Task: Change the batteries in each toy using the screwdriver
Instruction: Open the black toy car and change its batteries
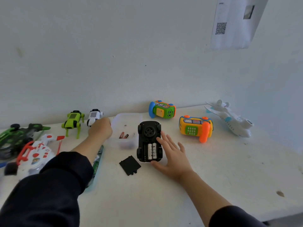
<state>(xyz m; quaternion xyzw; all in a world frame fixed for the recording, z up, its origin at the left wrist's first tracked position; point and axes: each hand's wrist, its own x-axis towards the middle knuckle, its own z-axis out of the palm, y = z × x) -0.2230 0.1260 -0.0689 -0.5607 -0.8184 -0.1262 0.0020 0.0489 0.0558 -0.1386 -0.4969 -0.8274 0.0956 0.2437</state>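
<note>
Batteries (152, 151) sit in the upturned car (148, 141) (cover (130, 165) just left); right hand (170, 154) steadies it, fingers spread; left hand (100, 129), grip unclear, touches the tub (126, 118).

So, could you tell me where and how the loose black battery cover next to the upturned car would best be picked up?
The battery cover lies flat on the table, so there is little height to grip. I would probably pinch its two long edges from above with the fingers, coming from the near left, away from the car. The tabs at its near edge look too small to hold.
</note>
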